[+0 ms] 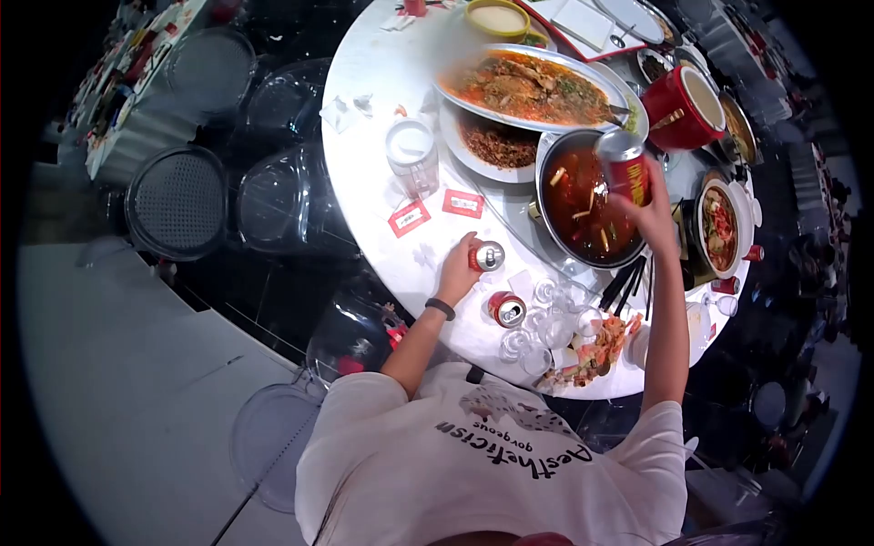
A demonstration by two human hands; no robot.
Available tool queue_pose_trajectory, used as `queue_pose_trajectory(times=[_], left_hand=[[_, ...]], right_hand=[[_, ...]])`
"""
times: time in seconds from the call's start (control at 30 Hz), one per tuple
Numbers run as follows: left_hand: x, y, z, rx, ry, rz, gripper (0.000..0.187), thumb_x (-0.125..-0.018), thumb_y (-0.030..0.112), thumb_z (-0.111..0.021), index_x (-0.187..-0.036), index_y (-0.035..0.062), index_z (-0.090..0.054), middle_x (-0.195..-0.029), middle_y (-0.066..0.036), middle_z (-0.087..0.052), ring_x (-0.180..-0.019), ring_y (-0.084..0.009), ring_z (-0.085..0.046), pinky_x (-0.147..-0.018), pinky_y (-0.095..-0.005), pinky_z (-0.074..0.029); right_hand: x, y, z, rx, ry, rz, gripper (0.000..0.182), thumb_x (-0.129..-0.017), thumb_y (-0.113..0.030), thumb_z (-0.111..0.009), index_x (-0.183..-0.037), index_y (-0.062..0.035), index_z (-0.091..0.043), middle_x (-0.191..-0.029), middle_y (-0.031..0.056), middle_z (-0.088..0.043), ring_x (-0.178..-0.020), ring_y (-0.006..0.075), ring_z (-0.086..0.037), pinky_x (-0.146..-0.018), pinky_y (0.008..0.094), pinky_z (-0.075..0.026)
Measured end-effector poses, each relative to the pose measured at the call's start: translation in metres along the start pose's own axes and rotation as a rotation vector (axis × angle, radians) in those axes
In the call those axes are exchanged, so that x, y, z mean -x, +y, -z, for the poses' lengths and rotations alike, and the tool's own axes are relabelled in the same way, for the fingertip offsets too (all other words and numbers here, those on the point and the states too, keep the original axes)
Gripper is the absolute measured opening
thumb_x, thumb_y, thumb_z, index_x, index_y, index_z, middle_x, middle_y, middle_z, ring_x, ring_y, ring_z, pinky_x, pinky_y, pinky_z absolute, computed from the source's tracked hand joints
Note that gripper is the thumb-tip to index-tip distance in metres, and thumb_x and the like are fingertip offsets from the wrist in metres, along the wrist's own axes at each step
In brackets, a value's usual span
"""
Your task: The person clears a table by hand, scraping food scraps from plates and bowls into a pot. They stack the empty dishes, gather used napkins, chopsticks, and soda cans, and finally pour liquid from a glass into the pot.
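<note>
My left hand (459, 271) is closed around a red drink can (489, 257) that stands on the white tablecloth. Another red can (507, 310), its top opened, stands just below it. My right hand (654, 218) grips a red can with yellow lettering (628, 173), raised over a dark pot of red broth (583, 205). Part of the pot is hidden behind that can and hand. Beside the left hand lie two red-and-white cards (463, 203), and a clear plastic pitcher (412, 159) stands beyond them.
An oval fish platter (537, 86) overlaps a plate of minced food (496, 146). Farther right are a red bucket (683, 109) and a bowl of stew (719, 227). Clear glasses (551, 328) and a heap of food scraps (596, 350) crowd the near edge. Chairs (176, 202) stand left.
</note>
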State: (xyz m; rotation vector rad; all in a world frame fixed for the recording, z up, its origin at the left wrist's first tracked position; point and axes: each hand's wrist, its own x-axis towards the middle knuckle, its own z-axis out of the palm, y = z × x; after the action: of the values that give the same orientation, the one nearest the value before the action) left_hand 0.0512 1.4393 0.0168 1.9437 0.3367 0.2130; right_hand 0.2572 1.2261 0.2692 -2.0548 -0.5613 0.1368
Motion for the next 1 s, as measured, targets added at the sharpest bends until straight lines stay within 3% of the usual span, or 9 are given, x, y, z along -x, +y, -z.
queue_pose_trajectory(times=[0.13,0.2,0.3,0.47,0.57,0.63,0.8,0.9,1.0], left_hand=[[0.000,0.013,0.018,-0.077,-0.068,-0.064,0.087,-0.062,0.006,-0.077,-0.135,0.0031,-0.030,-0.129,-0.017,-0.045,-0.119,-0.0330,-0.046,-0.099,-0.0368,-0.039],[0.011,0.020,0.027,-0.089,-0.124,-0.105,0.092,-0.062,0.009,-0.078,-0.137,0.0001,-0.025,-0.136,-0.019,-0.033,-0.128,-0.0347,-0.035,-0.105,-0.0368,-0.033],[0.024,0.027,0.028,-0.136,-0.065,-0.136,0.091,-0.063,0.007,-0.076,-0.138,-0.0007,-0.023,-0.137,-0.020,-0.032,-0.129,-0.0359,-0.031,-0.107,-0.0381,-0.031],[0.076,0.026,0.015,-0.085,0.150,-0.223,0.066,-0.063,-0.004,-0.052,-0.127,-0.0033,-0.035,-0.125,-0.019,-0.039,-0.111,-0.0321,-0.042,-0.096,-0.0381,-0.036],[0.106,0.035,-0.013,0.077,-0.104,-0.186,0.084,-0.061,0.001,-0.070,-0.134,-0.0022,-0.029,-0.134,-0.019,-0.035,-0.125,-0.0331,-0.037,-0.105,-0.0384,-0.032],[0.115,0.035,-0.038,0.120,-0.140,-0.111,0.096,-0.059,0.009,-0.080,-0.137,-0.0006,-0.024,-0.139,-0.018,-0.031,-0.128,-0.0313,-0.033,-0.108,-0.0376,-0.028],[0.118,0.020,-0.080,0.156,0.110,0.003,0.071,-0.063,0.006,-0.078,-0.122,-0.0003,-0.038,-0.115,-0.015,-0.051,-0.108,-0.0275,-0.052,-0.092,-0.0351,-0.042],[0.123,0.031,-0.075,0.160,0.135,-0.044,0.069,-0.063,0.005,-0.076,-0.122,0.0000,-0.039,-0.114,-0.016,-0.052,-0.107,-0.0281,-0.054,-0.091,-0.0354,-0.043],[0.134,0.033,-0.061,0.126,0.196,-0.017,0.066,-0.064,0.004,-0.076,-0.120,0.0005,-0.041,-0.110,-0.016,-0.055,-0.102,-0.0275,-0.057,-0.087,-0.0348,-0.045]], right_hand=[[0.005,0.047,0.001,-0.426,0.222,-0.090,0.062,-0.067,-0.005,-0.077,-0.121,-0.0014,-0.048,-0.110,0.0079,-0.060,-0.096,0.0174,-0.058,-0.086,0.0295,-0.045],[0.012,0.068,0.001,-0.441,0.272,-0.135,0.056,-0.068,-0.003,-0.075,-0.118,-0.0010,-0.050,-0.107,0.0076,-0.061,-0.095,0.0163,-0.059,-0.084,0.0290,-0.046],[0.018,0.078,0.000,-0.469,0.289,-0.125,0.053,-0.070,-0.003,-0.074,-0.117,-0.0012,-0.051,-0.106,0.0073,-0.061,-0.094,0.0157,-0.058,-0.084,0.0290,-0.047],[0.028,0.063,-0.002,-0.425,0.208,0.016,0.048,-0.074,-0.007,-0.072,-0.116,-0.0029,-0.050,-0.107,0.0069,-0.059,-0.093,0.0164,-0.058,-0.083,0.0288,-0.047],[0.029,0.067,-0.001,-0.330,0.253,0.045,0.047,-0.074,-0.006,-0.071,-0.115,-0.0021,-0.050,-0.107,0.0071,-0.059,-0.094,0.0168,-0.058,-0.083,0.0283,-0.047],[0.026,0.067,0.003,-0.608,0.319,-0.052,0.051,-0.071,-0.005,-0.073,-0.117,-0.0024,-0.049,-0.111,0.0076,-0.058,-0.099,0.0169,-0.056,-0.086,0.0292,-0.045],[0.036,0.067,-0.010,-0.381,0.475,0.058,0.055,-0.070,-0.003,-0.076,-0.118,-0.0033,-0.049,-0.112,0.0077,-0.058,-0.102,0.0174,-0.056,-0.088,0.0311,-0.045],[0.049,0.061,-0.021,-0.596,0.428,0.073,0.056,-0.069,-0.006,-0.078,-0.116,-0.0030,-0.049,-0.111,0.0062,-0.059,-0.101,0.0176,-0.056,-0.088,0.0307,-0.045],[0.050,0.075,-0.018,-0.216,0.423,0.053,0.052,-0.069,-0.008,-0.075,-0.114,-0.0038,-0.051,-0.110,0.0092,-0.060,-0.101,0.0211,-0.058,-0.087,0.0318,-0.045]])
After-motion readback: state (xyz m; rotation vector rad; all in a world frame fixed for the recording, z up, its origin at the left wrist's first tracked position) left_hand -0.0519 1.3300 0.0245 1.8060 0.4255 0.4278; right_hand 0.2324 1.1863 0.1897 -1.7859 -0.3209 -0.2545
